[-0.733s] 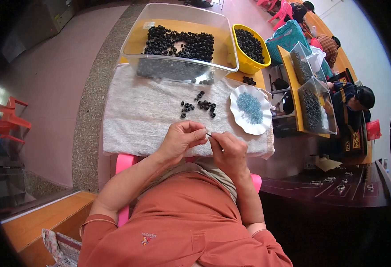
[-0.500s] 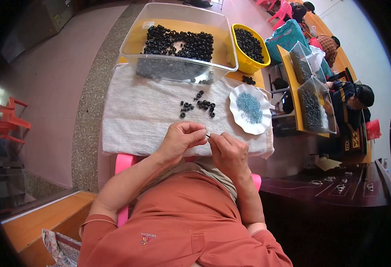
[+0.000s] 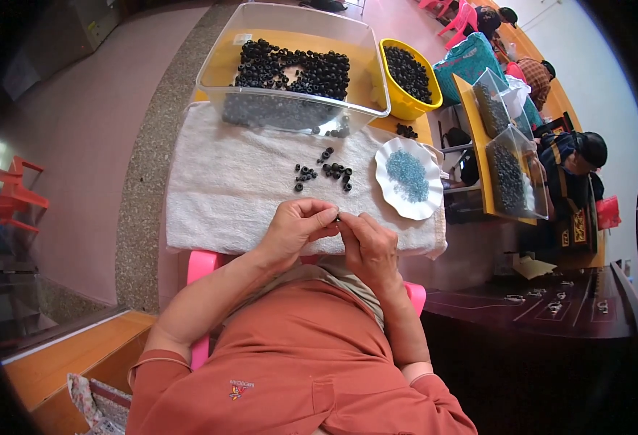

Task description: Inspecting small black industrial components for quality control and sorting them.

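Over the near edge of the white towel, my left hand (image 3: 298,229) and my right hand (image 3: 369,246) meet, fingertips almost touching. Thumb and fingers of both are pinched around a tiny black part (image 3: 338,219), mostly hidden by the fingertips; its exact shape is too small to tell. Just beyond the hands, several loose black ring-shaped parts (image 3: 337,172) lie in small clusters on the towel (image 3: 224,185). To the right sits a white wavy-rimmed plate (image 3: 425,211) bearing a heap of small pale-blue translucent pieces (image 3: 408,176).
At the towel's far side stands a clear plastic bin (image 3: 213,61) of black ring parts, beside a yellow tub (image 3: 409,110) of similar parts. A few black parts (image 3: 406,130) lie on the wooden tabletop. Rightward, a person (image 3: 576,156) sits by clear boxes (image 3: 509,170) on another table.
My right hand has shifted slightly left, its fingertips closer to my left hand's. Less of the dark piece between them shows. The loose parts and plate stay put.
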### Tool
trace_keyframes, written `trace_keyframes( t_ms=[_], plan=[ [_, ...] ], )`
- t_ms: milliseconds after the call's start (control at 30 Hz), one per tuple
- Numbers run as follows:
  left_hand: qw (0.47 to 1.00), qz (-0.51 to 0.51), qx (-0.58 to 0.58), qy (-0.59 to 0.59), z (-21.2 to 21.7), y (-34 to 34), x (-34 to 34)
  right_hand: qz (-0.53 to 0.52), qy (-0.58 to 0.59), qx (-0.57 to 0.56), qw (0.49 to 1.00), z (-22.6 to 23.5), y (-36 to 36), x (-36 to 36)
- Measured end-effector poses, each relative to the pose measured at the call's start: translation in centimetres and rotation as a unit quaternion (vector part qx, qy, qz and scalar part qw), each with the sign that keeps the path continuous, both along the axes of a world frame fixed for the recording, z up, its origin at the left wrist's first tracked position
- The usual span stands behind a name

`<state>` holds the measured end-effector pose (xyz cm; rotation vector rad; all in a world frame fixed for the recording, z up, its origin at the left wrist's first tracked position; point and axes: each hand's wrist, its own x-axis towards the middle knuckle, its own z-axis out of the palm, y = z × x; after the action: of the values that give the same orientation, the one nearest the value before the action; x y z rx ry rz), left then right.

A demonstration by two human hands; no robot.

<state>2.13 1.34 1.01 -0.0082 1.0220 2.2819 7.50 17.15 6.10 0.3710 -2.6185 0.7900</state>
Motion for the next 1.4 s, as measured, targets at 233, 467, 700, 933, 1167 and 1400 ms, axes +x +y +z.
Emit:
trace_keyframes(
  t_ms=[233,467,700,933,1167,1400],
  plan=[
    [1.0,0.009,0.015,-0.002,-0.5,0.1,0.0,0.003,0.004,0.014,1.0,-0.1,-0.1,0.1],
    [0.999,0.001,0.045,-0.006,-0.6,0.1,0.0,-0.038,0.008,0.019,0.999,-1.2,-0.9,0.6],
    [0.998,0.008,0.055,-0.005,-1.0,0.1,-0.1,-0.025,-0.032,0.01,0.999,-0.4,-1.0,0.4],
    [0.999,0.014,0.04,-0.009,-0.4,0.2,0.0,-0.04,-0.022,-0.003,0.999,-0.8,-1.1,0.6],
    [0.999,0.009,0.041,-0.02,-0.4,0.0,-0.1,-0.077,-0.005,-0.054,0.996,-1.6,-2.2,0.8],
    [0.996,0.031,0.075,-0.027,-0.6,0.6,0.7,-0.104,0.062,-0.078,0.99,-2.7,-2.9,0.6]
  ],
)
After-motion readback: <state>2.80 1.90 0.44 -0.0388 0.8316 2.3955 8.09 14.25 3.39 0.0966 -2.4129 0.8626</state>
